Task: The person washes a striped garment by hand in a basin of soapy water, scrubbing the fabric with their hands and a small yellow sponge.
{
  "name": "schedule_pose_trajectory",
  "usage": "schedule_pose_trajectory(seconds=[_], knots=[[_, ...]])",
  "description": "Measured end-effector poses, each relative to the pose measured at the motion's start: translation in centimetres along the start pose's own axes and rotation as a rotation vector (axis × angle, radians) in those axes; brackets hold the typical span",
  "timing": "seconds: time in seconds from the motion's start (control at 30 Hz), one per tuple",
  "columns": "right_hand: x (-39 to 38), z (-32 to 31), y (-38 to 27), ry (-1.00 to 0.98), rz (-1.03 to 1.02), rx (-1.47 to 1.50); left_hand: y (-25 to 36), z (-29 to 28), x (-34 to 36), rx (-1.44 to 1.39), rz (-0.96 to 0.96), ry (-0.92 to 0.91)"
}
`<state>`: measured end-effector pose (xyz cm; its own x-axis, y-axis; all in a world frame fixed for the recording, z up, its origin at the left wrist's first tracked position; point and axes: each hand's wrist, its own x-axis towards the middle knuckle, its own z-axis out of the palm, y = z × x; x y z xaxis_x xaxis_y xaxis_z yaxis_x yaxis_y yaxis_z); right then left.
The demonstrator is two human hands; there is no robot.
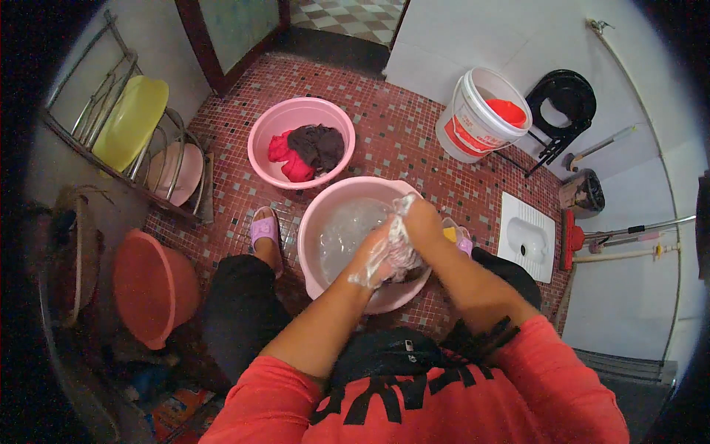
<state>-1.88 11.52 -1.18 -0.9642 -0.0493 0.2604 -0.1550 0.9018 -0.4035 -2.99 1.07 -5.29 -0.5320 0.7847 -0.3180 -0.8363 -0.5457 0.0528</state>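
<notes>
Over the right half of a pink basin (305, 255) of cloudy, sudsy water (346, 231), both my hands are closed on a wet, soapy cloth (403, 259). Foam coats my left hand (376, 253) and wrist, and its fingers are mostly hidden. My right hand (423, 220) is bent over the cloth from the upper right, with suds along its fingers. The cloth looks striped or patterned; its kind is unclear. Just beyond, a second pink basin (260, 164) holds a red garment (290, 157) and a dark one (319, 146).
My slippered foot (265, 233) is left of the basin. A white bucket (460, 122), black folding chair (580, 96) and squat toilet (526, 235) stand right. At left are an orange-pink tub (151, 285) and a metal rack (81, 152) with a yellow basin (132, 122). Mop handles (636, 231) lean far right.
</notes>
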Motion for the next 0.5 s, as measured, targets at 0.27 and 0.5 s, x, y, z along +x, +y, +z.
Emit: schedule_pose_trajectory(seconds=[0.27, 0.5], knots=[[-2.0, 2.1, -6.1, -0.106, 0.187, -0.177, 2.2, -2.3, -0.7, 0.103, 0.043, -0.134], [1.3, -1.8, -2.2, -0.118, 0.516, 0.112, 1.6, -1.3, 0.4, 0.024, 0.07, 0.02]])
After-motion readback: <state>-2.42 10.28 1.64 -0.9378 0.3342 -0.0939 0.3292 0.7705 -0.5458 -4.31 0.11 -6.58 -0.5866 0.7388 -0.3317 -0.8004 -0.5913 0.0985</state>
